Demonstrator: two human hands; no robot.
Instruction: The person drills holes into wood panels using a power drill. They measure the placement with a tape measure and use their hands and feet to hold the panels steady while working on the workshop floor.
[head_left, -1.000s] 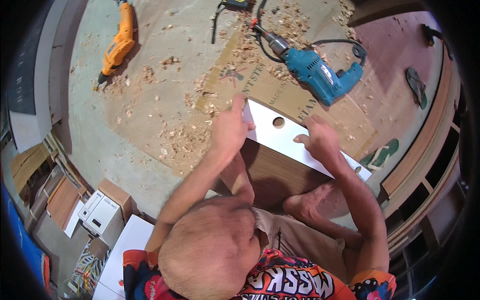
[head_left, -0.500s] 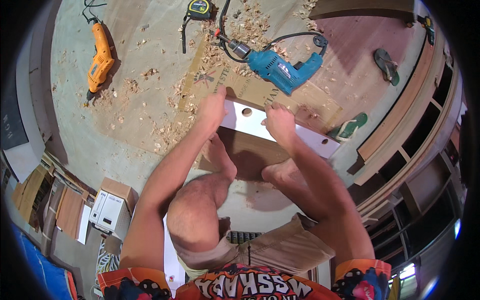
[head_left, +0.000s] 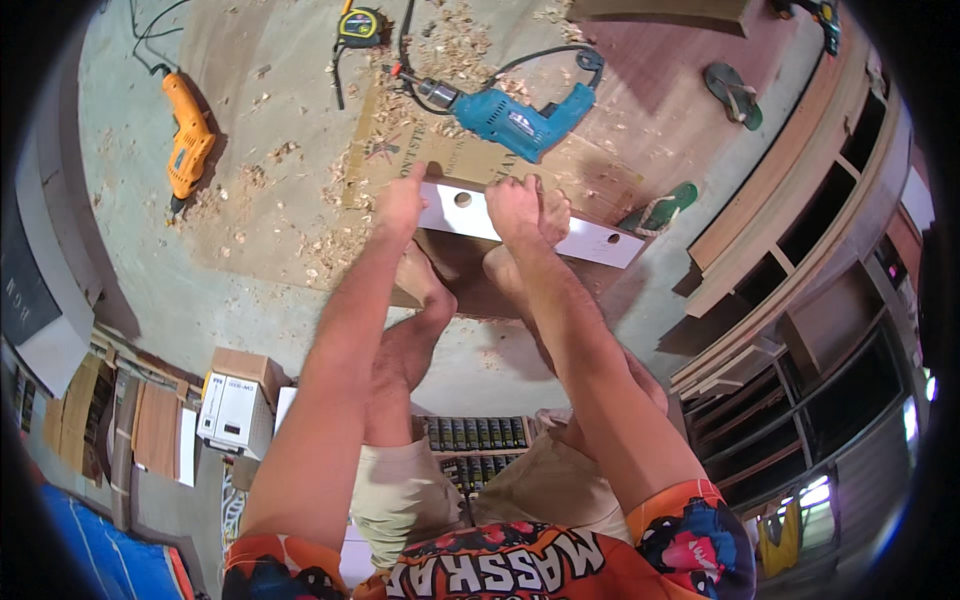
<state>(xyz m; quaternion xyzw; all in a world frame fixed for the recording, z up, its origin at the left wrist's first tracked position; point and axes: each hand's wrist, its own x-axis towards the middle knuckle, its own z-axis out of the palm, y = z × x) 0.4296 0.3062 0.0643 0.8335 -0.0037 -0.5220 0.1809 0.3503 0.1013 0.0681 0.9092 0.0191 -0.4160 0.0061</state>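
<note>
A long white board (head_left: 592, 246) with round holes lies slantwise in front of me. My left hand (head_left: 401, 204) is closed round its left end, the thumb side toward the far edge. Past the middle, the curled fingers of my right hand (head_left: 513, 207) grip over the far edge. Just right of that hand, bare skin that looks like my foot (head_left: 555, 216) touches the board; my right forearm hides part of it. A round hole (head_left: 463, 200) shows between my hands. Under the board is a brown surface in shadow, partly hidden by my legs.
A teal corded drill (head_left: 520, 120) lies on printed cardboard (head_left: 385, 170) beyond the board. An orange power tool (head_left: 188, 135) is at far left, a tape measure (head_left: 360, 27) at the back. Wood shavings (head_left: 325, 225) are scattered about. Green slippers (head_left: 665, 208) and wooden frames (head_left: 760, 215) stand right.
My right foot has moved forward from the floor toward the board, and my right hand has shifted a little toward the left. My view has also shifted; both hands stay on the board.
</note>
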